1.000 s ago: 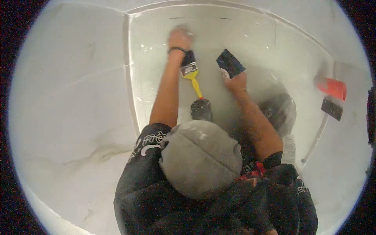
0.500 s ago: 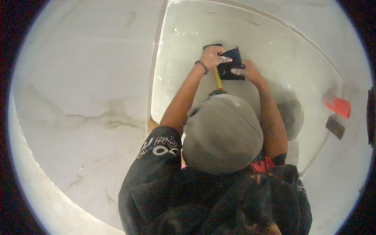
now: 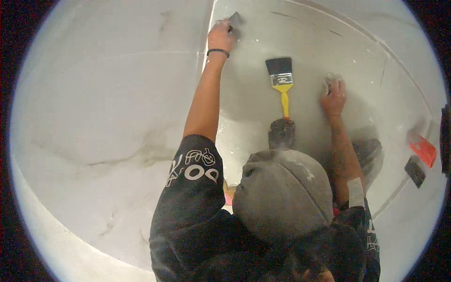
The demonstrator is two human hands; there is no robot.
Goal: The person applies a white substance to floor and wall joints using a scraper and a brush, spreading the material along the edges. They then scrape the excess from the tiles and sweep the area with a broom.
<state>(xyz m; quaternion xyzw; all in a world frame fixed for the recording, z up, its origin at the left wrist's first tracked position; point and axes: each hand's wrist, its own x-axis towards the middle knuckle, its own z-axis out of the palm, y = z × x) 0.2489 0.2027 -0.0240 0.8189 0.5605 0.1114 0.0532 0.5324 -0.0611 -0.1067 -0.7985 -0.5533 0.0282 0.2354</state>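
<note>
My left hand (image 3: 221,36), with a dark band at the wrist, is stretched far forward beside the straight pale edge of the greenish-grey surface (image 3: 305,42). Its fingers are closed on a small dark flat scraper (image 3: 235,19), whose blade sticks out ahead to the right. My right hand (image 3: 334,97) rests on the same surface, further right and nearer to me. Those fingers curl around something dusty that I cannot make out. Between the hands lies a flat paintbrush (image 3: 283,89) with black bristles and a yellow handle, touched by neither hand.
A red-orange plastic piece (image 3: 423,150) and a dark rectangular pad (image 3: 415,171) lie at the far right. A dark dusty shape (image 3: 282,133) stands by the brush's handle end. White veined marble-like panel (image 3: 108,117) fills the left. A grey cap (image 3: 284,195) blocks the lower middle.
My hands have moved apart from the dark flat blades they handled together. The left went forward and left with a scraper; the right moved right. The brush is now uncovered.
</note>
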